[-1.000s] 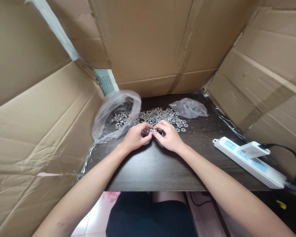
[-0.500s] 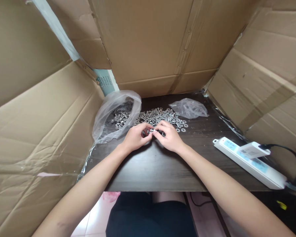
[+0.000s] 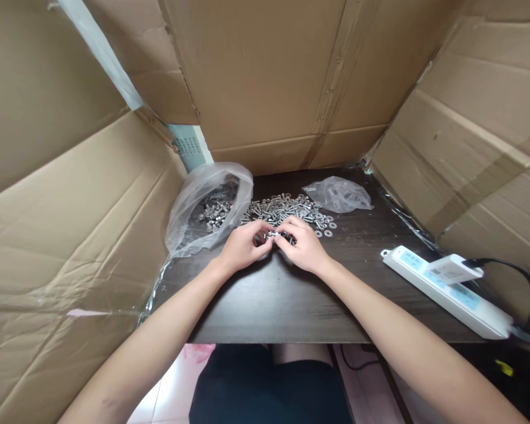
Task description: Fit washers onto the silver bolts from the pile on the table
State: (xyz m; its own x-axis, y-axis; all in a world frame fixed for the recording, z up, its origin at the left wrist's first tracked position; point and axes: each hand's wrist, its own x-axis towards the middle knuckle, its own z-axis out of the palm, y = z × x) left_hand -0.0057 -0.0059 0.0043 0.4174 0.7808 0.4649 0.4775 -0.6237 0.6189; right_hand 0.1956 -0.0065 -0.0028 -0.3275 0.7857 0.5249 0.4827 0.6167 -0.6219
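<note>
My left hand (image 3: 242, 244) and my right hand (image 3: 304, 242) meet over the dark table (image 3: 282, 294), fingertips pinched together on a small metal bolt (image 3: 272, 234) held between them. Just beyond the hands lies a loose pile of bolts, nuts and washers (image 3: 287, 209). To the left of the pile, a clear plastic bag (image 3: 207, 206) lies open with more metal fasteners inside. A second, crumpled clear bag (image 3: 338, 193) sits behind and to the right of the pile.
Cardboard sheets (image 3: 265, 76) wall the table at the back and on both sides. A white power strip (image 3: 446, 288) with a plug and black cable lies at the right. The table's near edge runs just above my lap.
</note>
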